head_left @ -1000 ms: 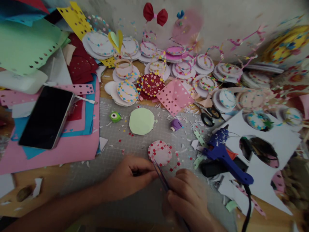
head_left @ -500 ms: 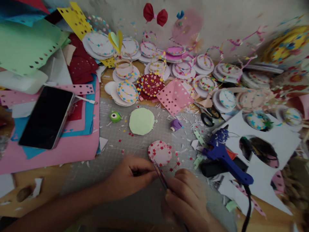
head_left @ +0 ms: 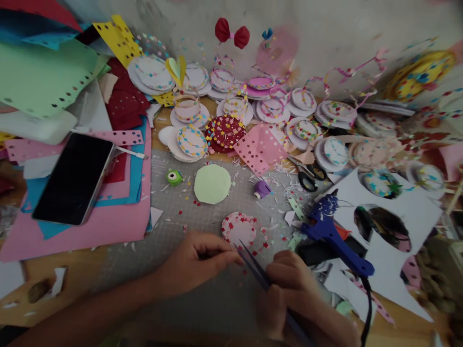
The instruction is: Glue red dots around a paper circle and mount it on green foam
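My right hand [head_left: 296,294] is wrapped round a pair of dark tweezers [head_left: 257,271], whose two tips are slightly apart and point up and left. Close to those tips, my left hand [head_left: 202,262] pinches thumb and forefinger together; whatever is between them is too small to make out. Just beyond both hands lies a pale pink paper disc [head_left: 239,232] ringed with small red and pink stars, with a loose curl of stars at its right side. Farther back on the grey cutting mat [head_left: 173,270] is a plain light green paper disc [head_left: 212,184].
A green craft punch [head_left: 174,177] and a purple one [head_left: 262,189] flank the green disc. To the right are a blue glue gun [head_left: 333,236] and black-handled scissors [head_left: 311,174]. A phone [head_left: 74,178] rests on coloured paper at left. Star-decorated paper discs line the wall.
My right hand has shifted right and slightly back with the tweezers, whose tips now show apart. My left hand keeps its pinch in nearly the same place. The view has tilted slightly.
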Demonstrator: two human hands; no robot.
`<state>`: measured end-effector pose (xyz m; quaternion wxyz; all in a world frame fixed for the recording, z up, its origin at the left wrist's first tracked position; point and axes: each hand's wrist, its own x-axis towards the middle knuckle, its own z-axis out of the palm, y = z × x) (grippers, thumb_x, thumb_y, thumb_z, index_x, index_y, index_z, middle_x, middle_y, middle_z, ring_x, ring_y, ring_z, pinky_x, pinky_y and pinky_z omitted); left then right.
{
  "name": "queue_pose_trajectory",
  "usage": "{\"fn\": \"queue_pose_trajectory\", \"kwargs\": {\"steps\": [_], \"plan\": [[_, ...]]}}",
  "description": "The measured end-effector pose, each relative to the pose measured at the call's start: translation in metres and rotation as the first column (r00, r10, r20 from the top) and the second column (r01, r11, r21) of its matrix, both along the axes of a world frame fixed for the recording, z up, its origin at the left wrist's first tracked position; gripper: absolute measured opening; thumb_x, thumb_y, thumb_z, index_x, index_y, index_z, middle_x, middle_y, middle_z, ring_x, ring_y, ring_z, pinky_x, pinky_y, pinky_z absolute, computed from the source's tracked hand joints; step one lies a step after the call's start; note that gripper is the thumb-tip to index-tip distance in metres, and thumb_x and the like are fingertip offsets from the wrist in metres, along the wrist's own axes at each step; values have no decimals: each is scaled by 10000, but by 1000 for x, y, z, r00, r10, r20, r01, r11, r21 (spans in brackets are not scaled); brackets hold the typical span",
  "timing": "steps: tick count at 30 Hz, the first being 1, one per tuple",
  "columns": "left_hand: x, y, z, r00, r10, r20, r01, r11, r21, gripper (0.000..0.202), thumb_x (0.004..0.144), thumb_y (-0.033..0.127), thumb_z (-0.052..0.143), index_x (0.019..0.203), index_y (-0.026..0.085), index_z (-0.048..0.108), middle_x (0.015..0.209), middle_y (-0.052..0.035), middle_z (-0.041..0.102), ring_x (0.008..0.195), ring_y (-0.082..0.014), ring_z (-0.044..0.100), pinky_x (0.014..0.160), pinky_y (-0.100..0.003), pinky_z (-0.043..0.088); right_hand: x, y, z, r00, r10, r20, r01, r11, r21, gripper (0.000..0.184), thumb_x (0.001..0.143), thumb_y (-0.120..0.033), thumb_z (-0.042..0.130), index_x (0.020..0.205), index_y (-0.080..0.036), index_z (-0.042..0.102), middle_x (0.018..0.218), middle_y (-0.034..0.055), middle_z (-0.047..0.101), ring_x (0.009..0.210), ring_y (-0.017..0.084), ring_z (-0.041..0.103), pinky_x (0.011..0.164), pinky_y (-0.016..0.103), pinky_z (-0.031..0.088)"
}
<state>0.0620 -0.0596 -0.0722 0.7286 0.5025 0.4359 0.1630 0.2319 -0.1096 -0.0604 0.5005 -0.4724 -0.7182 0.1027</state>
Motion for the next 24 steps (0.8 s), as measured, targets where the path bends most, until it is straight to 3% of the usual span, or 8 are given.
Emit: {"fn": "queue_pose_trajectory", "kwargs": {"steps": [4,7,10,17,21,24], "plan": [[1,2,2,999,25,37,-22,997,-72,351,831,437,589,825,117,733,407,82,348,362,-47,272,371,-187,181,-2,8,-2,916,-119,-382,115,993,-35,85,855,-107,528,850,-190,510,633,-26,565,488,97,515,471,242,420],[0,3,2,999,33,43,-29,996,-78,392,831,481,576,845,110,704,392,99,322,346,-46,264,365,-182,178,-5,15,-11,771,-255,-583,261,962,-76,84,875,-156,547,942,-197,517,700,-21,602,480,97,531,442,229,414],[-2,0,0,999,22,45,-21,1000,-24,431,840,518,553,815,109,689,400,91,352,352,-47,288,375,-176,194,-4,22,-16,611,-343,-713,285,936,-206,19,896,-219,548,895,-202,540,699,-31,597,498,96,531,460,223,415],[-4,-3,3,1000,-13,-6,14,987,159,523,852,580,492,616,128,608,375,84,336,340,-50,290,384,-180,204,7,37,-15,357,-328,-874,160,944,-289,175,841,-350,610,797,-185,571,651,-48,561,543,88,521,541,228,412],[-14,-5,17,996,41,-85,-12,949,314,530,880,560,449,591,136,584,380,80,326,355,-57,304,405,-187,217,11,41,-18,321,-298,-899,147,953,-264,206,752,-325,688,816,-190,545,627,-71,534,532,78,490,558,230,399],[-25,-10,29,982,141,-127,-75,903,422,419,866,495,507,690,135,632,446,72,380,410,-65,349,435,-185,266,14,43,-20,305,-285,-909,144,957,-251,221,725,-307,691,810,-192,522,584,-83,511,509,76,461,545,229,373]]}}
